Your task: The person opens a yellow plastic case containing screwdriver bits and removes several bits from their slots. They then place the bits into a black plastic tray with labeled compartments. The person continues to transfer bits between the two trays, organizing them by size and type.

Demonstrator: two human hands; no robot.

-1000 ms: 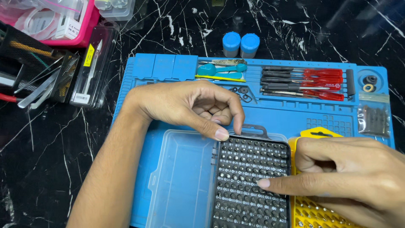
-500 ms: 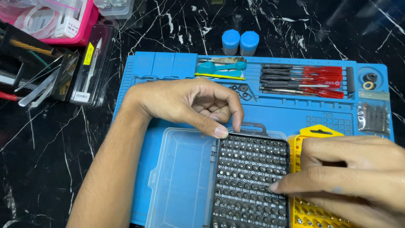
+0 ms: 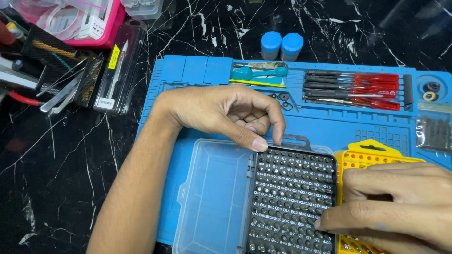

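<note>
A: Largest first?
B: Counter (image 3: 70, 188), black marble. Blue mat (image 3: 329, 127) across the centre and right of frame. On it, lower centre: bit case (image 3: 292, 197), black tray full of bits, clear lid (image 3: 212, 197) swung open to its left.

A: Hands?
B: Left hand (image 3: 221, 113), centre: fingers curled, thumb and forefinger tips pinched at the tray's top edge; whether a bit sits between them I cannot tell. Right hand (image 3: 395, 202), lower right: fingers loosely bent, holding nothing, one fingertip touching the tray's right edge.

A: Step?
B: Likely choosing or lifting a bit. Next would call for a fine pinch and a straight pull.

A: Smaller items?
B: Red drivers (image 3: 358, 84), upper right; two blue-capped vials (image 3: 281, 44), top centre.

A: Hidden?
B: Yellow holder (image 3: 362, 155) mostly under the right hand; case cut off at the bottom edge.
</note>
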